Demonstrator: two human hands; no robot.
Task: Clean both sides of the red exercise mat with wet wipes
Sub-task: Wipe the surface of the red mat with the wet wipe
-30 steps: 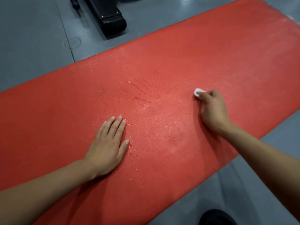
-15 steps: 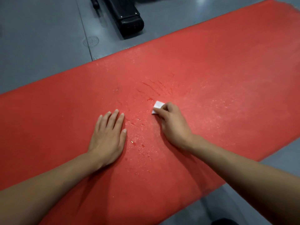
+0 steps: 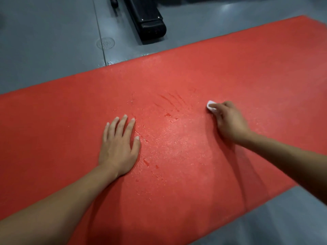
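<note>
Head view, looking down at the floor. The red exercise mat lies flat on the grey floor, running diagonally across the view from lower left to upper right, one face up.

My left hand rests palm-down on the mat, fingers straight and slightly spread — bracing, holding nothing. My right hand is further along the mat, well apart from the left, fingers curled over a small folded wet wipe and pressing it to the surface. Only a white corner of the wipe shows past the fingertips.

Between the hands the mat carries a wet sheen, droplets and a fan of dark streaks. I judge this to be mid-wipe on the upper face; the underside cannot be seen.

A black equipment base sits on the floor beyond the far edge of the mat.

Risks from here, as I judge them:
- The wipe is folded very small — each pass would cover a narrow band, so gaps between strokes are likely unless passes overlap.
- Pooled droplets may simply get pushed around instead of lifted if the wipe is already saturated.
- The wet patch lies just beside my bracing palm; a slick surface could let that hand slide under load.
- Turning the mat while this face is wet would put moisture against the floor and pick up grit.
</note>
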